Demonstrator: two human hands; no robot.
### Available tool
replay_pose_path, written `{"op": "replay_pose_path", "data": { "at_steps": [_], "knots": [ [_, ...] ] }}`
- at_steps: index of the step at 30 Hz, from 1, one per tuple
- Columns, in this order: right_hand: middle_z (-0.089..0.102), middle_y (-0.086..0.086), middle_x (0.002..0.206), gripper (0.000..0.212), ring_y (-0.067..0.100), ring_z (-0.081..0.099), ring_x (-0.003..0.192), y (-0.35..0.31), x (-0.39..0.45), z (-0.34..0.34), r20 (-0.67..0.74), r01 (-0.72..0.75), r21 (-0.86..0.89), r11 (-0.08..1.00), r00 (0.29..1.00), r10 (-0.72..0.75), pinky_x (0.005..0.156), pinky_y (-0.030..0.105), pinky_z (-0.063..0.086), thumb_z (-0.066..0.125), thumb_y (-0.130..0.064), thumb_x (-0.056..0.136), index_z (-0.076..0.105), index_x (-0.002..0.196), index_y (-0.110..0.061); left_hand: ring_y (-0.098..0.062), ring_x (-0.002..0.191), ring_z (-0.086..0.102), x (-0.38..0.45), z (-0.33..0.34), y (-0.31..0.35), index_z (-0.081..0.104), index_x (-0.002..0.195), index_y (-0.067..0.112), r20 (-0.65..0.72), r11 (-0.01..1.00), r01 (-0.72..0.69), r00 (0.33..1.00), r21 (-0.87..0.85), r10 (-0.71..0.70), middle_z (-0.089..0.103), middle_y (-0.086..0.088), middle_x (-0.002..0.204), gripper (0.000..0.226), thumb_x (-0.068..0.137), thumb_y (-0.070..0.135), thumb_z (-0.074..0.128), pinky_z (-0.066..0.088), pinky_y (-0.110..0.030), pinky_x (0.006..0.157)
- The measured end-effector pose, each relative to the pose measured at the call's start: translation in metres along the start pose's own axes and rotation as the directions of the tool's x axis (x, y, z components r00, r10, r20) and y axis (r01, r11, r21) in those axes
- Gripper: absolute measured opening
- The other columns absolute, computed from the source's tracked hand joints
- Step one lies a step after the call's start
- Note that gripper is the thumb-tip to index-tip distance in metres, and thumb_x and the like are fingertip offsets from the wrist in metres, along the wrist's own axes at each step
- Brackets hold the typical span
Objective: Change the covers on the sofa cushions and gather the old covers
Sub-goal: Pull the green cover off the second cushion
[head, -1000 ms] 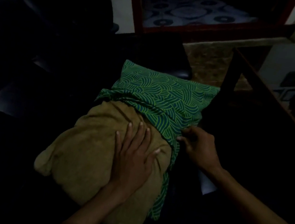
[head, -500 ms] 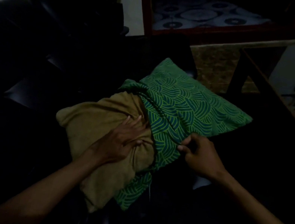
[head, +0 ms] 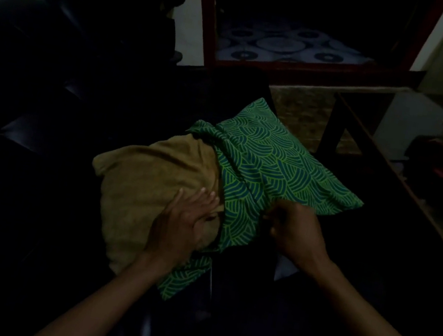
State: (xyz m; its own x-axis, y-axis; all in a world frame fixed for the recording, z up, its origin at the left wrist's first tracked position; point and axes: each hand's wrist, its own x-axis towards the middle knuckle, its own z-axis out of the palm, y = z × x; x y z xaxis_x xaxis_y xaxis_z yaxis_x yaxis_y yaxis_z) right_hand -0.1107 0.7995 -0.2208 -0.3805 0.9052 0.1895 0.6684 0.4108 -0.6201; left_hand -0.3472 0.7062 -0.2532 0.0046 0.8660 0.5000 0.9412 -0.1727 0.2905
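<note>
Half of the soft, light cushion [head: 149,184] on the dark sofa [head: 42,136] sits inside the limp green cover [head: 273,171], so the left hand [head: 186,224] presses flat on the squashy padding while the right hand [head: 295,231] pinches the cover's loose opening edge, likely the best hold.

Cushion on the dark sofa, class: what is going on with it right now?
A person is working a green patterned cover on a tan cushion that lies on a dark sofa. The left hand presses flat on the bare part of the cushion, next to the cover's opening. The right hand grips the cover's edge. The cover wraps roughly the far half of the cushion; the near half is bare.
</note>
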Motion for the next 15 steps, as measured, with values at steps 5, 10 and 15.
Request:
{"op": "replay_pose_path", "data": {
  "at_steps": [5,10,15],
  "knots": [
    [0.077,0.007,0.086,0.013,0.03,0.072,0.087,0.015,0.013,-0.026,-0.115,-0.166,-0.05,0.985,0.98,0.159,0.072,0.036,0.056,0.076,-0.008,0.074,0.074,0.086,-0.014,-0.018,0.122,0.062,0.003,-0.014,-0.003,0.072,0.121,0.01,-0.073,0.992,0.086,0.993,-0.093,-0.093,0.071,-0.006,0.122,0.053,0.082,-0.001,0.037,0.04,-0.05,0.113],
    [0.072,0.01,0.091,0.018,0.036,0.068,0.086,0.01,0.014,-0.02,-0.243,-0.106,-0.088,0.99,0.966,0.082,0.069,0.037,0.052,0.075,-0.015,0.072,0.067,0.089,-0.015,-0.014,0.124,0.06,0.012,-0.014,0.003,0.073,0.119,0.011,-0.094,0.979,0.153,0.982,-0.131,-0.166,0.072,-0.003,0.121,0.044,0.085,-0.011,0.053,0.034,-0.046,0.117],
    [0.064,-0.011,0.078,0.041,0.012,0.063,0.072,-0.016,-0.003,0.0,-0.066,0.023,-0.078,0.997,0.997,-0.029,0.062,0.027,0.046,0.077,-0.065,0.069,0.062,0.08,-0.028,-0.012,0.124,0.06,0.016,-0.008,0.013,0.073,0.119,0.013,-0.12,0.977,0.182,0.973,-0.107,-0.194,0.071,0.0,0.122,0.029,0.095,0.014,0.057,0.03,-0.037,0.118]
  ]
}}
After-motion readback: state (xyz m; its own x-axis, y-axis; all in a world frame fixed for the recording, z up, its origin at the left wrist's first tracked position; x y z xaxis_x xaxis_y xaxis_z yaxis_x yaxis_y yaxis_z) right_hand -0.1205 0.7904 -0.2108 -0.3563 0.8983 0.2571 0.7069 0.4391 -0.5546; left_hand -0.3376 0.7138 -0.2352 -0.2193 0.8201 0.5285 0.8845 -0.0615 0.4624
